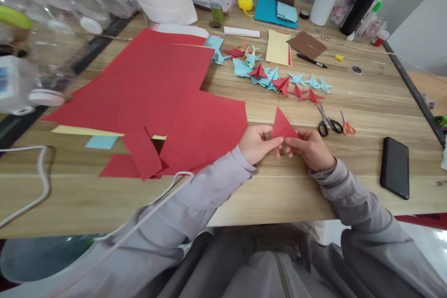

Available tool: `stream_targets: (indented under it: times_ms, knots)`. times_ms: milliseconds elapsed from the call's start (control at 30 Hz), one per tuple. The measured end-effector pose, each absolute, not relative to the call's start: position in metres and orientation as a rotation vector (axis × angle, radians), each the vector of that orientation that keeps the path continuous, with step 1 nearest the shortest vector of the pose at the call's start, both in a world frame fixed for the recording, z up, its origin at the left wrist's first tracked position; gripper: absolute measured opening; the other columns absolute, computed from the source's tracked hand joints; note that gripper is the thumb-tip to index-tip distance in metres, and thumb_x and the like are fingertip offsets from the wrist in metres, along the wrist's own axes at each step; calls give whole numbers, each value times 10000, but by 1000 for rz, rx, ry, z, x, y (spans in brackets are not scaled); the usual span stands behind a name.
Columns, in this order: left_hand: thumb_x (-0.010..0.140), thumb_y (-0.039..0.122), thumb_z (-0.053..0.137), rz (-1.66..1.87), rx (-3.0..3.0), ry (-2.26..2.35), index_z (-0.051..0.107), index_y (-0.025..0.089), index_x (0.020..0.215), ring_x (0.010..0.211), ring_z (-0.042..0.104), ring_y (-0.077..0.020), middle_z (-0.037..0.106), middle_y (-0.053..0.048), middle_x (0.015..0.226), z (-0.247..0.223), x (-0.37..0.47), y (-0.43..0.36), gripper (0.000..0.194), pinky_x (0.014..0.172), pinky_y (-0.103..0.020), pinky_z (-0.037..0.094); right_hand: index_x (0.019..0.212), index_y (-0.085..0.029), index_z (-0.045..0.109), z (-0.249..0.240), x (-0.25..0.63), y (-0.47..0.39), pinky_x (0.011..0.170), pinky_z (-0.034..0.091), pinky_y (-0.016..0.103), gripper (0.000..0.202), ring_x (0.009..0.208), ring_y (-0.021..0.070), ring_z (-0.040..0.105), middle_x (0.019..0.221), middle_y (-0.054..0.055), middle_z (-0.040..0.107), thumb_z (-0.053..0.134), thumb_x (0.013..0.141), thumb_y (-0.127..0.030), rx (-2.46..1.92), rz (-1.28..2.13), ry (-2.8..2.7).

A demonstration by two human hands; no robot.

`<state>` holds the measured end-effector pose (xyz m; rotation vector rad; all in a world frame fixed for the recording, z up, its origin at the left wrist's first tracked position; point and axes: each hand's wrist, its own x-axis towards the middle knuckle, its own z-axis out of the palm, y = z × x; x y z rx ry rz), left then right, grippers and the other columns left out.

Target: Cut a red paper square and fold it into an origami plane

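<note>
A small red paper folded to a triangle [282, 124] is held between both hands above the table's near part, its point facing away from me. My left hand [257, 143] pinches its left lower corner, thumb on top. At the right lower corner my right hand [311, 147] grips it the same way, and the two thumb tips almost meet. A crease line crosses the paper. Beyond the hands lie several folded paper cranes, red [282, 84] and light blue [296, 78]. Large red paper sheets [209, 125] spread to the left of my left hand.
Black-handled scissors [324, 123] and small orange scissors [348, 126] lie right of my hands, with a phone [394, 167] farther right. A white cable [167, 191] passes by my left forearm. Plastic bottles [52, 70] crowd the left side. A black pen [311, 60] lies farther back.
</note>
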<state>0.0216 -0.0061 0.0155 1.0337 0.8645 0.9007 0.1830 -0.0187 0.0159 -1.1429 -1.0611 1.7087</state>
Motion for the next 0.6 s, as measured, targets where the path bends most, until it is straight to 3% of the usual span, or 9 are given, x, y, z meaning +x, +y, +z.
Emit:
stream_targets:
  times_ms: [233, 600]
  knots:
    - [645, 349, 776, 909, 1028, 823, 566, 116, 576, 437, 584, -99, 623, -20, 508, 14, 23, -6, 321, 451, -215, 496, 708, -133, 686, 16, 178, -20, 489, 488, 209, 206, 541, 101, 598, 616, 16, 662, 774, 643, -308, -1094, 1720, -1117]
    - [574, 330, 811, 922, 941, 920, 568, 116, 516, 350, 538, -101, 610, -15, 480, 17, 20, -3, 329, 369, -223, 448, 618, -149, 630, 21, 175, -24, 398, 438, 198, 173, 420, 86, 532, 506, -13, 618, 745, 618, -278, -1167, 1656, -1072]
